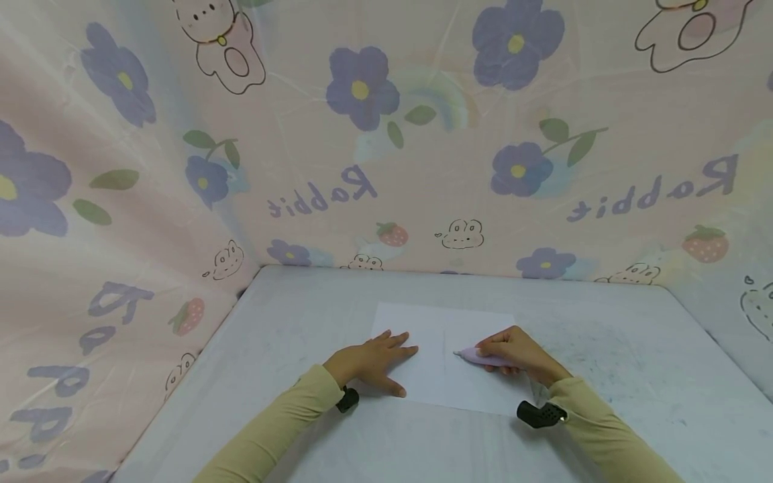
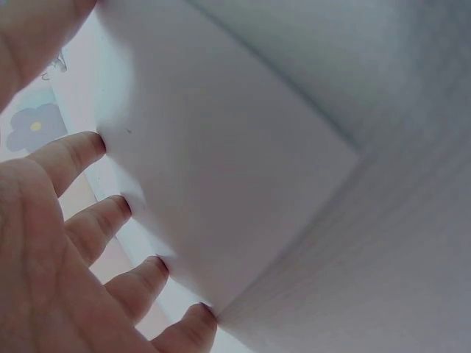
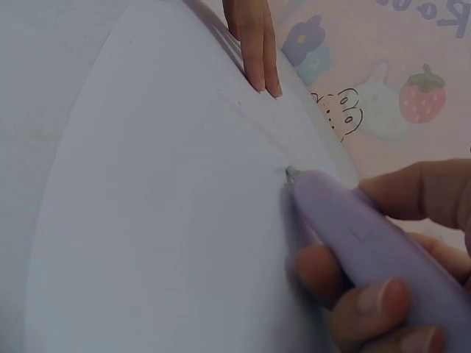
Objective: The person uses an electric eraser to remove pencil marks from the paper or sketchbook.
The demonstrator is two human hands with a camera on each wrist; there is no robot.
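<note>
A white sheet of paper (image 1: pixel 423 382) lies on the table. My left hand (image 1: pixel 377 362) rests on its left part with fingers spread; in the left wrist view the fingertips (image 2: pixel 158 266) touch the sheet. My right hand (image 1: pixel 522 352) grips a thick lavender pen-shaped tool (image 1: pixel 483 356) over the right half. In the right wrist view the tool's (image 3: pixel 360 228) small metal tip is at the paper's (image 3: pixel 162 191) surface; whether it touches I cannot tell. A faint straight line (image 1: pixel 444 341) runs on the sheet near the tip.
The pale table (image 1: pixel 290 322) has grey smudges on its right side. A curtain (image 1: pixel 423 201) printed with flowers and rabbits hangs behind the table and at its sides. A dark wrist device (image 1: pixel 540 414) sits at my right cuff, another (image 1: pixel 347 400) at my left.
</note>
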